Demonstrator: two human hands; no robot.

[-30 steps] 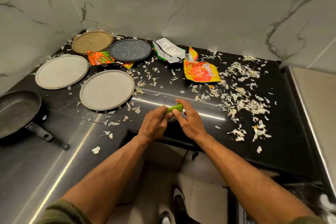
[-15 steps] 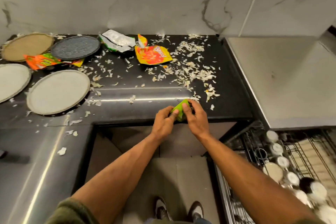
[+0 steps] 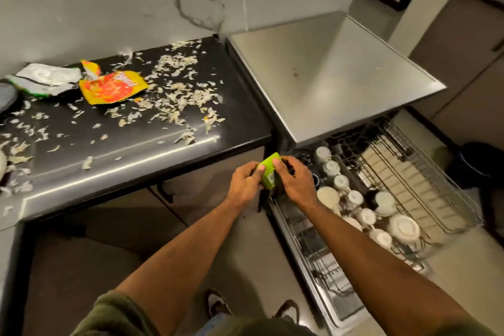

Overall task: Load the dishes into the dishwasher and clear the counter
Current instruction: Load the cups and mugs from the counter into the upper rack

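A small bright green packet [image 3: 268,170] is pinched between both hands in front of the black counter's edge. My left hand [image 3: 244,183] grips its left side and my right hand [image 3: 296,181] grips its right side. Just to the right, the dishwasher's pulled-out rack [image 3: 425,191] holds several white cups and bowls [image 3: 354,199] upside down. On the black counter [image 3: 136,155] lie an orange-yellow snack wrapper [image 3: 111,87], a torn silver wrapper [image 3: 45,79] and scattered pale scraps [image 3: 177,95].
A steel worktop [image 3: 327,76] sits over the dishwasher, right of the counter. A dark plate's edge [image 3: 5,97] shows at far left. A dark bin [image 3: 482,163] stands on the floor at right. My shoes [image 3: 218,305] are on the grey floor below.
The view has swung right, so the plates and pan left the frame and the open dishwasher rack came in. Both hands, still holding the green packet, moved right off the counter edge.
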